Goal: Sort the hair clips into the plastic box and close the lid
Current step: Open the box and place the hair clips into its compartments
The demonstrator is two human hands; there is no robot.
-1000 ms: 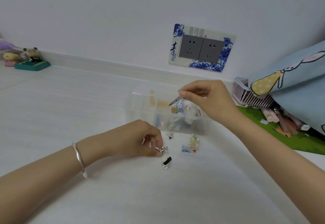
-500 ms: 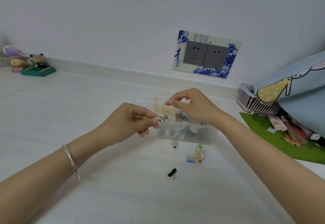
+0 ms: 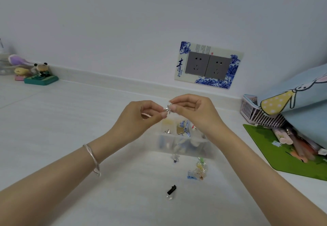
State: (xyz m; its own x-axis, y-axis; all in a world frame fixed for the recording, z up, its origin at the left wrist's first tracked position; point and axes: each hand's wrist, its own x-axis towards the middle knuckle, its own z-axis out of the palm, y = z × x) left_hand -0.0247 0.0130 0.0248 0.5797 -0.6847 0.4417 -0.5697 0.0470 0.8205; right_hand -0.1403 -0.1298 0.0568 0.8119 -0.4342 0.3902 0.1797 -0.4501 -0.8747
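A small silver hair clip [image 3: 167, 109] is pinched between the fingertips of my left hand [image 3: 141, 119] and my right hand [image 3: 192, 112], held in the air above the clear plastic box [image 3: 159, 144]. The box stands open on the white table with several clips in its compartments. Three clips lie loose on the table in front of the box: a small clear-blue one [image 3: 175, 158], a colourful pastel one [image 3: 197, 171] and a black one [image 3: 171, 191].
A green mat [image 3: 283, 156] with pens lies at the right, under a pink basket [image 3: 254, 112] and a blue patterned cushion [image 3: 300, 98]. Small figurines [image 3: 38, 74] stand at the far left by the wall. A double socket [image 3: 208, 65] is on the wall.
My left hand picked the silver clip off the table and lifted it over the box. My right hand released its earlier clip into the box and now pinches the silver one too.
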